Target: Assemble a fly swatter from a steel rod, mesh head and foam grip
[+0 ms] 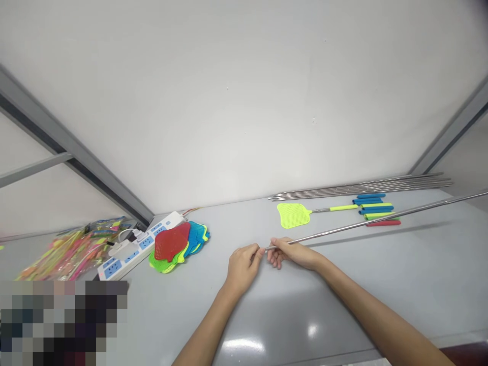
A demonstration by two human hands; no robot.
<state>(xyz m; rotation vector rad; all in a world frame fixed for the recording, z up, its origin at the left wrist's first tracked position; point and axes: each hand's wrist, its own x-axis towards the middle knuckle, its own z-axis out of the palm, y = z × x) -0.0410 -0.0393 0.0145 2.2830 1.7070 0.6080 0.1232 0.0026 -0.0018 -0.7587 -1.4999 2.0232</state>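
Note:
A long, thin metal rod slants from my hands up to the right edge of the head view; faint steps in its width suggest a telescopic tube. My right hand pinches it close to its near end, thumb on top, lower fingers curled. Fingers of my left hand close around the rod's tip, which they partly hide. Beyond my hands lies a yellow fly swatter with a metal shaft and a yellow grip. Left of my hands is a pile of loose swatter heads, a red one on top of green and blue ones.
Several coloured grip sleeves lie right of the swatter. Behind them, a bundle of metal rods rests along the wall. A white power strip with plugs sits at left, beside bagged colourful items. The lower left corner is pixelated.

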